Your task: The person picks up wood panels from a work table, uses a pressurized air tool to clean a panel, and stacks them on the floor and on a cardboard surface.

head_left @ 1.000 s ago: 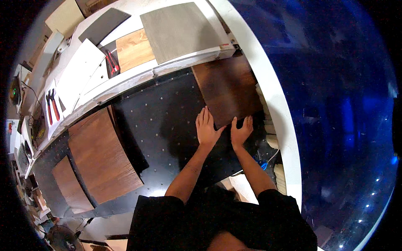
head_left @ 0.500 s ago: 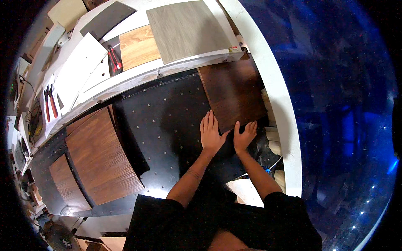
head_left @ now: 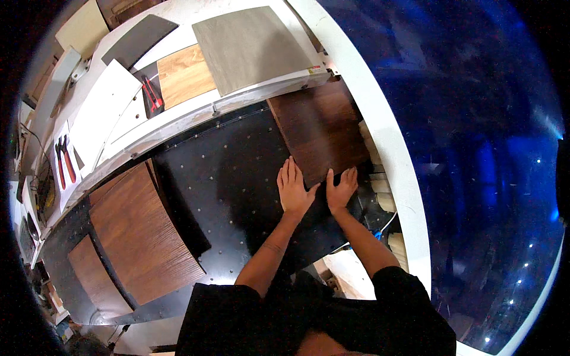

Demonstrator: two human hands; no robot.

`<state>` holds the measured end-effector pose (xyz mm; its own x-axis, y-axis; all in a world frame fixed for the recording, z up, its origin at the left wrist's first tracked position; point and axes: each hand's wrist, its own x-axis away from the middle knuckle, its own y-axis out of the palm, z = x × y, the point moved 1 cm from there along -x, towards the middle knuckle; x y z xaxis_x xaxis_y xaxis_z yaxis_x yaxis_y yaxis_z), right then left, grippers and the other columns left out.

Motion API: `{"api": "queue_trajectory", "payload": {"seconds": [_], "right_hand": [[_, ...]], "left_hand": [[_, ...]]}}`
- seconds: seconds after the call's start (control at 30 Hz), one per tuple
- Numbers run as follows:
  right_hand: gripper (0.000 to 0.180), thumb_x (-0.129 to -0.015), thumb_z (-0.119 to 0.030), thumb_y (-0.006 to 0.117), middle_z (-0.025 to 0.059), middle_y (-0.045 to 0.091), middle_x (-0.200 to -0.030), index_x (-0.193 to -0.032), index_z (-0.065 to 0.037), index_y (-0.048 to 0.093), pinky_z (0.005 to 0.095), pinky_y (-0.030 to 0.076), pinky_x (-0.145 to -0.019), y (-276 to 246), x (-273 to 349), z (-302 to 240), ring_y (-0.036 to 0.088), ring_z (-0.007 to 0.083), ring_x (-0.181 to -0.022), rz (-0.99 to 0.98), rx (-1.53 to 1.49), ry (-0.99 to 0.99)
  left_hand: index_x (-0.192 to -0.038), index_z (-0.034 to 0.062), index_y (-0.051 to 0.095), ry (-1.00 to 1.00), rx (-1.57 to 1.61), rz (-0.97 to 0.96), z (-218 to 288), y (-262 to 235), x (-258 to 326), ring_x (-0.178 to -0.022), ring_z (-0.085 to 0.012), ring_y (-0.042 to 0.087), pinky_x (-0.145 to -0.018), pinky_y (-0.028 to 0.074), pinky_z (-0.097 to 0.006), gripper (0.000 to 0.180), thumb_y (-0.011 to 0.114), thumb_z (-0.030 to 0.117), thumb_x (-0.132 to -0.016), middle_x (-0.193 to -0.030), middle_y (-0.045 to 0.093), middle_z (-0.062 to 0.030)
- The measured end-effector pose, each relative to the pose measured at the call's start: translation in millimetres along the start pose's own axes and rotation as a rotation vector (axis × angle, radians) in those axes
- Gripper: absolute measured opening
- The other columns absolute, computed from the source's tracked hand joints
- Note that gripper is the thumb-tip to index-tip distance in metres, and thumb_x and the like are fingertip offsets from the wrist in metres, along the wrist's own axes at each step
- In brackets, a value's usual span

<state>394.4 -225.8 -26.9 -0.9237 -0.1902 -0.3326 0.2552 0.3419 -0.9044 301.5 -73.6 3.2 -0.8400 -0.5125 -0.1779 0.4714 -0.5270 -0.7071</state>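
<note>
A stack of dark brown wood-look boards (head_left: 316, 132) lies at the far right of a black perforated table (head_left: 237, 172). My left hand (head_left: 294, 194) is at the near left corner of the stack, its fingers stretched along the left edge and its thumb apart. Against the near edge rests my right hand (head_left: 341, 193), with fingers spread from the thumb and slightly bent. Neither hand is wrapped round anything. How many boards are in the stack is hard to see.
Reddish-brown wood-grain boards (head_left: 142, 231) and a narrower brown piece (head_left: 98, 276) lie at left. On the white ledge (head_left: 184, 121) are a grey board (head_left: 252, 47), a light oak board (head_left: 187, 74), a red utility knife (head_left: 152, 94) and red-handled pliers (head_left: 65, 161). A white frame (head_left: 392, 130) borders the right.
The whole view has shifted slightly left as the head moved. My hands stay at the near corner and edge of the dark boards, with little visible difference.
</note>
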Motion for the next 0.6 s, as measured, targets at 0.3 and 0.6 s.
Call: {"api": "queue_trajectory", "payload": {"seconds": [0.3, 0.6], "right_hand": [[0.071, -0.099, -0.046, 0.071, 0.0260, 0.049, -0.157, -0.141, 0.009, 0.060, 0.0471, 0.033, -0.122, -34, 1, 46, 0.044, 0.0374, -0.148, 0.037, -0.303, 0.093], [0.038, -0.105, -0.034, 0.067, 0.0093, 0.075, -0.121, -0.126, -0.003, 0.075, 0.0337, 0.055, -0.091, -158, 211, 53, 0.069, 0.0147, -0.106, -0.701, -0.898, 0.181]], "left_hand": [[-0.142, -0.0104, 0.055, 0.026, -0.017, -0.058, 23, -4, 8, -0.155, -0.0344, 0.028, -0.127, 0.022, -0.050, 0.086, 0.085, 0.044, -0.082, -0.166, 0.034, -0.0200], [-0.146, -0.0061, 0.051, 0.092, -0.056, 0.064, -5, -19, 8, -0.151, -0.0363, 0.034, -0.124, 0.027, -0.050, 0.091, 0.089, 0.040, -0.077, -0.162, 0.041, -0.0189]]}}
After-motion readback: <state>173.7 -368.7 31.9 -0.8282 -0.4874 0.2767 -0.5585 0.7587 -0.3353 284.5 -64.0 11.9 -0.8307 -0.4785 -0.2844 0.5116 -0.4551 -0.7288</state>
